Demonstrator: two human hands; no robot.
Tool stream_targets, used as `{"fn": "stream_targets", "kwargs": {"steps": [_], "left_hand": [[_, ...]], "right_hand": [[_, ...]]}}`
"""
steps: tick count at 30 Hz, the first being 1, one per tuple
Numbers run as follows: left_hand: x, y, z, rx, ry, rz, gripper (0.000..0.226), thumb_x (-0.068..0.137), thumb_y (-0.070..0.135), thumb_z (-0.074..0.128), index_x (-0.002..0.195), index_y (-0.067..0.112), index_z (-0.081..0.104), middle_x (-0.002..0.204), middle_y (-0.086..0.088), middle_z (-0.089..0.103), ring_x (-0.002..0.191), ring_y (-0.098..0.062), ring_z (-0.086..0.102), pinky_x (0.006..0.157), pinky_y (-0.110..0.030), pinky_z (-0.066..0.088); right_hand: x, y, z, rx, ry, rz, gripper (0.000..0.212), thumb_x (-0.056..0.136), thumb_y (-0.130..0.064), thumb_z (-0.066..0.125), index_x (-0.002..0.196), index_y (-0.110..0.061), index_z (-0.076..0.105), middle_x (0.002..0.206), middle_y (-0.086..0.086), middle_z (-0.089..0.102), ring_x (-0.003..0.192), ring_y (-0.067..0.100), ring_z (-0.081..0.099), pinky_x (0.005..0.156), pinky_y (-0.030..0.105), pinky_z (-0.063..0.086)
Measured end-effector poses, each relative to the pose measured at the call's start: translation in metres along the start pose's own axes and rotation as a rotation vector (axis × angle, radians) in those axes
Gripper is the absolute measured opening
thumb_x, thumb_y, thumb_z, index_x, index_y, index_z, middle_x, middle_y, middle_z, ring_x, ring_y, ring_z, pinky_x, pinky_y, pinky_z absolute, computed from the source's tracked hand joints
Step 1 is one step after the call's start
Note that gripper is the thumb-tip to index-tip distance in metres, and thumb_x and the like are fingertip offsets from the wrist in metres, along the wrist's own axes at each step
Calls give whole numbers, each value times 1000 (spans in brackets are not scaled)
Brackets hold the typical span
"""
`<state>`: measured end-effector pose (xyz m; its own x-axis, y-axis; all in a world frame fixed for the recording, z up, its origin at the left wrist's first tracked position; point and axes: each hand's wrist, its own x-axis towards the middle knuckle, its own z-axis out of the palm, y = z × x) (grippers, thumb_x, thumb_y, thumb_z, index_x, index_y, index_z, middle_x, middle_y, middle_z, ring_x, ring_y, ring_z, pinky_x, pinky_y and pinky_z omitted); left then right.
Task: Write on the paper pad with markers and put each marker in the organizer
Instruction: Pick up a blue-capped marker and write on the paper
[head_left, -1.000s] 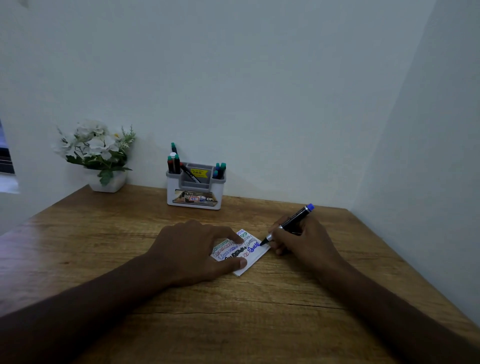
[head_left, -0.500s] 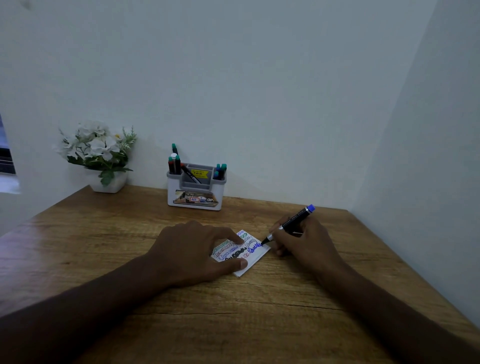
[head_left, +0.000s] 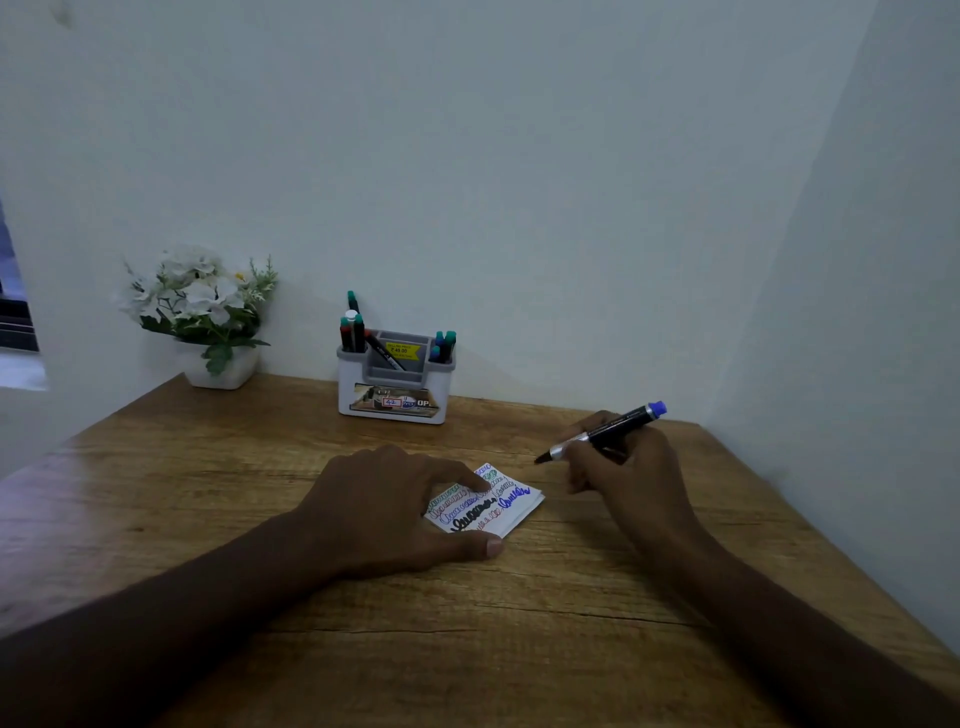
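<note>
Wooden worktop (head_left: 519, 649) against pale walls: left hand (head_left: 395, 512) lies flat with fingers straight, pinning the pad (head_left: 511, 512). Right hand (head_left: 621, 467) grips a marker (head_left: 602, 432), tip raised off the pad. Organizer (head_left: 395, 402) stands behind.

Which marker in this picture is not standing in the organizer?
The blue-capped marker held in the right hand, its tip lifted off the paper pad. All the others sit in the organizer by the wall.

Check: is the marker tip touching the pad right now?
No. The marker in the right hand is lifted, its tip in the air above and to the right of the paper pad, which the left hand holds down.
</note>
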<state>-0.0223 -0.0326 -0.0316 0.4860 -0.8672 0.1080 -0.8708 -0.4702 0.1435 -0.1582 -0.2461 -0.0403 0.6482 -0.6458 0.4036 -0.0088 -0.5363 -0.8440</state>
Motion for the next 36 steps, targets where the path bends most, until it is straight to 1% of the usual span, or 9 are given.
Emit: {"fn": "stream_targets", "kwargs": {"steps": [6,9,13,17,20,25,28,32,36], "left_hand": [[-1,0,0,7,23,10,81,68,99,40,142,66,43,71,22,39,67,-1,43,58,-21,29],[-1,-1,1,11,27,12,83,66,100,39,141,66,42,71,24,38,67,1,42,58,-21,29],[1,-4,3,9,42,14,86,63,105,38,141,68,41,71,27,39,68,0,43,60,-23,32],[1,-5,4,8,48,16,86,62,105,37,140,68,42,71,27,40,69,0,43,61,-25,32],[1,-4,4,15,50,13,84,63,104,39,139,68,42,71,26,40,68,0,43,60,-23,31],[1,-2,3,15,22,4,85,64,103,39,141,67,41,74,26,40,71,0,44,61,-22,33],[1,-1,2,28,12,0,84,66,101,40,143,66,41,72,25,39,68,0,43,60,-22,31],[1,-1,2,20,12,-6,83,66,101,41,142,66,42,71,22,39,66,-1,43,59,-22,29],[0,-1,2,17,23,-6,82,66,101,41,141,67,42,70,22,38,65,1,41,58,-22,29]], "right_hand": [[-9,-3,8,-73,-262,-29,5,89,-20,77,87,-21,81,86,-4,81,80,11,75,74,34,61],[-12,-5,9,-67,-344,-55,9,86,-26,75,89,-20,80,91,-1,81,90,16,76,83,43,62],[-13,-4,10,-71,-376,-58,14,83,-32,74,89,-21,80,91,2,81,91,26,76,87,55,62],[-12,-4,9,-96,-414,-30,6,90,-27,78,92,-21,80,94,-1,82,93,18,77,89,52,63],[-12,-5,8,-96,-386,-35,5,92,-22,77,90,-20,80,90,0,81,90,21,76,87,53,62],[-11,-6,7,-116,-401,-38,5,92,-24,77,89,-21,80,91,0,82,91,23,76,88,54,62],[-12,-6,7,-119,-364,-43,12,86,-34,75,88,-23,80,90,-1,81,91,24,75,88,56,62],[-10,-5,6,-119,-368,-37,7,89,-26,75,89,-22,80,90,-4,81,89,15,76,84,43,64],[-8,-6,4,-126,-345,-28,6,89,-22,76,88,-20,81,83,-5,80,79,7,74,72,28,57]]}}
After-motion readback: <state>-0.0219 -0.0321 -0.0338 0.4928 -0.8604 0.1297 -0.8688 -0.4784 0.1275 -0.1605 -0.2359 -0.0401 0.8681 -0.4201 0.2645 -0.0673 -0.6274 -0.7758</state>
